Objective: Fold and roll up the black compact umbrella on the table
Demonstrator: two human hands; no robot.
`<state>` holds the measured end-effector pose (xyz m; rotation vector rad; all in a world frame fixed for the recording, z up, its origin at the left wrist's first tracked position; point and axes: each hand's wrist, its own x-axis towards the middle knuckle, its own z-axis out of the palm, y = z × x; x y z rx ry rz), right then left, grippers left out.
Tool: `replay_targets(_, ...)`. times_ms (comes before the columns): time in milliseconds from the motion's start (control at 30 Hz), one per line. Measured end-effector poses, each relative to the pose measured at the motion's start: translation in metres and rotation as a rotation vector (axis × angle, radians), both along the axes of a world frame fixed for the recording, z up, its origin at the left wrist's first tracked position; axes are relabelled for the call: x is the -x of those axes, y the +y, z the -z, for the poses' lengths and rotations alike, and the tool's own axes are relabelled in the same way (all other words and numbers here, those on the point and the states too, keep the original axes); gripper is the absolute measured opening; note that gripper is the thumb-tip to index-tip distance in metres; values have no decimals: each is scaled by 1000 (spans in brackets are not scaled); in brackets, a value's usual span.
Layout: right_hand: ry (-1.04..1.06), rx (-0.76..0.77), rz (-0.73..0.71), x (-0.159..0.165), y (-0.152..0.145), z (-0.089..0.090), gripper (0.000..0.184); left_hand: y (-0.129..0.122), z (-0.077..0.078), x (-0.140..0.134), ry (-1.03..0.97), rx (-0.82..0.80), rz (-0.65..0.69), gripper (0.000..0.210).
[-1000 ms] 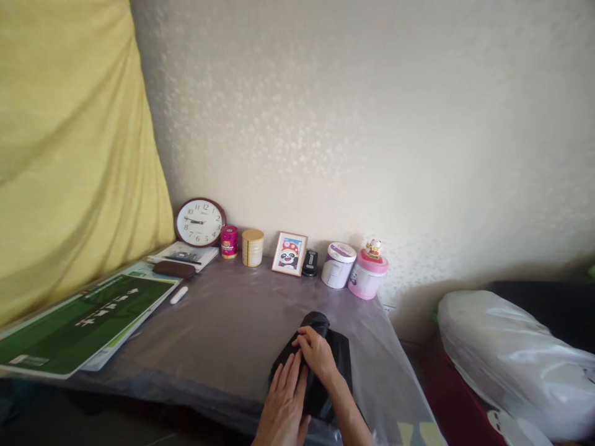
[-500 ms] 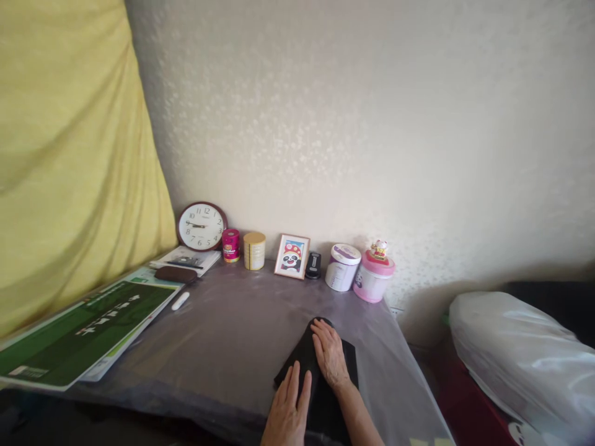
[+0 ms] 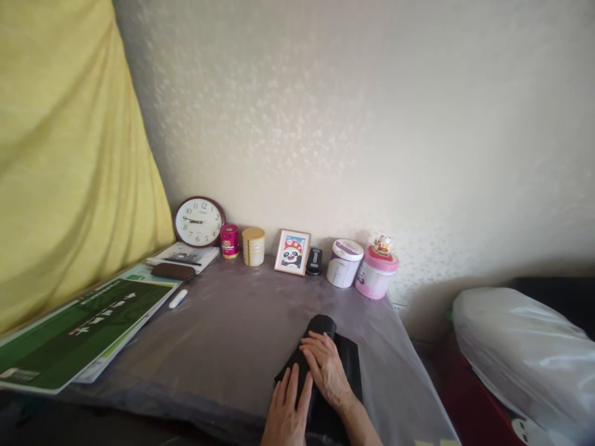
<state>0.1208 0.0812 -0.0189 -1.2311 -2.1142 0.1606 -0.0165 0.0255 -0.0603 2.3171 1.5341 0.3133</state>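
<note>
Found at the near edge, right of centre: the bare left hand (image 3: 286,412), palm down, fingers extended and slightly spread, laid open on the near left part of a black, folded bundle of sheet-like material (image 3: 318,409). Noted slightly farther and to the right: the bare right hand (image 3: 328,368), unclenched, fingers loosely bent and pointing left, laid across the bundle's roll-like upper part. Unable to inspect either palm.

Located beneath both hands: the bundle, with a rounded end projecting beyond the right hand on the far side, a corner just past the left fingers, and a flat panel exposed to the right of the right wrist. Resting on a grey table with a glossy covering (image 3: 223,334).

Recorded at near left: a flat, green-covered booklet (image 3: 102,328). Recorded at right, beyond the table edge: a bulging, whitish plastic bag (image 3: 515,347).

Recorded farther left: a small, white, elongated object (image 3: 178,298) and a brown, elongated case (image 3: 173,271).

Observed along the far side, left to right: a round-faced, brown-rimmed clock (image 3: 199,229), a magenta tin (image 3: 229,243), a cream canister with a yellow lid (image 3: 253,249), a framed panda picture (image 3: 292,253), a white-and-purple canister (image 3: 344,266) and a pink jar (image 3: 375,277) topped by a figurine (image 3: 382,246).
</note>
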Motion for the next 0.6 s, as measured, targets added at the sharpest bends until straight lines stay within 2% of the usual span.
replay_targets(67, -11, 16, 43, -4, 15, 2, 30, 0, -13, -1, 32, 104, -34, 83)
replay_targets(167, -18, 47, 91, -12, 40, 4, 31, 0, -28, -1, 57, 169, -33, 82)
replay_targets(267, 17, 67, 150, -19, 60, 6, 32, 0, -28, 0, 31, 166, -33, 88)
replay_targets(367, 100, 99, 311, -29, 71, 8, 32, -1, -21, 0, -1, 164, -43, 96)
replay_targets(467, 170, 113, 500, -50, 66, 9, 33, -3, -19, -2, 1, 177, -95, 96)
replay_targets(600, 234, 137, 681, -86, 32, 14, 40, -11, -30, -1, -3, 121, -95, 94)
